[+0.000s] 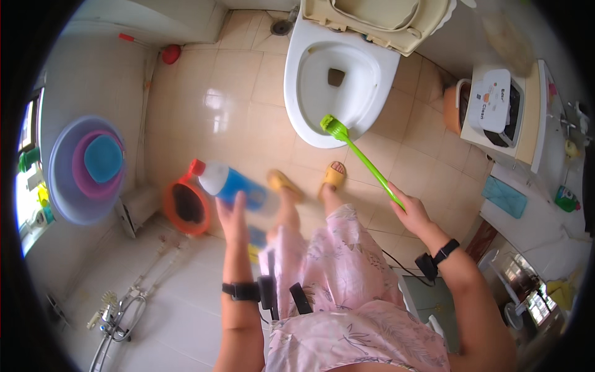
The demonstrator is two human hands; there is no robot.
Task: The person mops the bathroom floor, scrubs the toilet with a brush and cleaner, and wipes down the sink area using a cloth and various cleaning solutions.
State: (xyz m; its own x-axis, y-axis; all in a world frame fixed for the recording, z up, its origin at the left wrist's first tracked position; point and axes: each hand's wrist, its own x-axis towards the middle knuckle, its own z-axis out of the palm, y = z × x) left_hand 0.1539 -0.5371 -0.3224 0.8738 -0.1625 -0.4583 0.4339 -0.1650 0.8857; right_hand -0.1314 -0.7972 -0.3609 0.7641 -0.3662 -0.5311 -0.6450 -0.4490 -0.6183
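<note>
My left hand point(232, 216) grips a clear bottle of blue liquid point(239, 186) with a red cap. It is held on its side, a little blurred, its cap end pointing left above an orange basket point(169, 218). The handle end of a green long-handled toilet brush point(369, 167) is in my right hand point(411, 211). The brush head lies over the front rim of a white toilet bowl point(293, 93); whether it touches the rim I cannot tell. The cream seat and lid point(320, 11) are raised at the back of the bowl.
Nested plastic basins point(60, 186) hang at the left wall. A shower mixer point(111, 325) is at the lower left. On the right stand an orange bin point(452, 111) and a washbasin counter point(551, 139). A floor drain point(280, 28) lies behind, left of the toilet.
</note>
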